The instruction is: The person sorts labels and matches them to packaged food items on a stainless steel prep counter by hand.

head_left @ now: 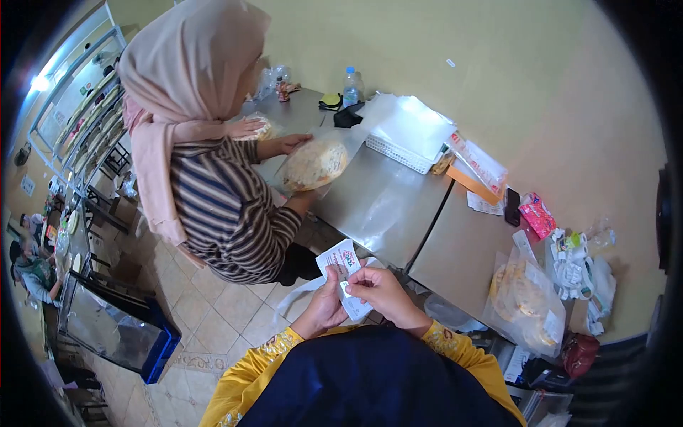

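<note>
White card [341, 257] with red and green print sits in the left hand [322, 304], which grips its lower part, thumb laid over the printed face. The right hand [384, 295] pinches the card's near right edge between thumb and bent fingers; whether it is one sheet or several, I cannot tell. Ahead of both hands stretches a metal counter [377, 213]. Farther ahead of the right hand stands a white basket [398, 154] with pale sheets [411, 127] on top. To the right of that hand, a clear bag [530, 306] of flat yellowish pieces rests at the counter's edge. Ahead and left of the left hand, another person [228, 206] holds a bagged round item [316, 165].
</note>
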The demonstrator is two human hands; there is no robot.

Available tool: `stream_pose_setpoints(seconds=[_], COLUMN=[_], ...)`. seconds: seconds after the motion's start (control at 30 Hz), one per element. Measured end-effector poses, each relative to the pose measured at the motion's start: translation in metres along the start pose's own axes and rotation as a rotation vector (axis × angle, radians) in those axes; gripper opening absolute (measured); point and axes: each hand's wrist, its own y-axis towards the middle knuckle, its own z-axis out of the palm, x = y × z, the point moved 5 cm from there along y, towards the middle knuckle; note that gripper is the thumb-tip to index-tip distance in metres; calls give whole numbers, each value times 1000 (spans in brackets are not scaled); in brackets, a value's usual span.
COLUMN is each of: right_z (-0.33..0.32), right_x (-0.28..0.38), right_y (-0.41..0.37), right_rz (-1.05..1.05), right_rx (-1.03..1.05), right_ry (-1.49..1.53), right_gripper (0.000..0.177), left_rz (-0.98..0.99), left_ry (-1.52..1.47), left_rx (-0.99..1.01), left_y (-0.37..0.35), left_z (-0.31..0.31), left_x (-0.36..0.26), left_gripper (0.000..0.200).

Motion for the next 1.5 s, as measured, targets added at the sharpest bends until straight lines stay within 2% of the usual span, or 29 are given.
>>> stream_pose_setpoints(seconds=[0.2,0.4,0.5,0.6,0.63,0.73,0.83,0.9,1.0,1.03,1.13,1.2,1.3,1.4,1.5], right_z=[-52,-88,-103,-122,-130,-149,-162,-166,-176,-181,-225,-246,-244,-222,-206], right_x=[4,9,1,6,-7,-19,-68,-88,-92,-92,-122,-133,-158,-174,-203], right_y=[2,5,11,9,12,5,10,14,13,11,14,6,4,23,55], right_rz=[-80,-156,-167,-151,-85,-169,-147,-30,140,193,-73,-83,469,428,359], right_rx=[-74,-106,-36,-102,-87,-147,-65,-28,-34,-49,-476,-615,-354,-299,-343], right_ry=[-212,-283,-308,-519,-521,-532,-162,-32,177,251,-195,-518,211,333,391], right_gripper=[10,11,20,32,42,42,43,41,37,35,35,38,41,41,35], left_rz=[14,64,88,63,32,-113,-171,-222,-215,-216,-190,-134,-139,-160,-201], left_ry=[75,59,204,294,253,249,248,210,338,302,248,267,267,212,238], left_rx=[-29,-63,-186,-291,-302,-363,-406,-443,-562,-531,-479,-508,-557,-571,-590], left_y=[45,79,86,87,88,88,91,90,87,86,83,76,70,67,66], left_z=[14,14,15,4,-4,3,-8,-11,-6,-7,-21,-32,-31,-31,-44], left_x=[24,45,51,61,67,76,83,84,83,86,86,82,79,82,84], left_gripper=[77,70,67,71,67,65,60,52,41,39,35,34,35,36,37])
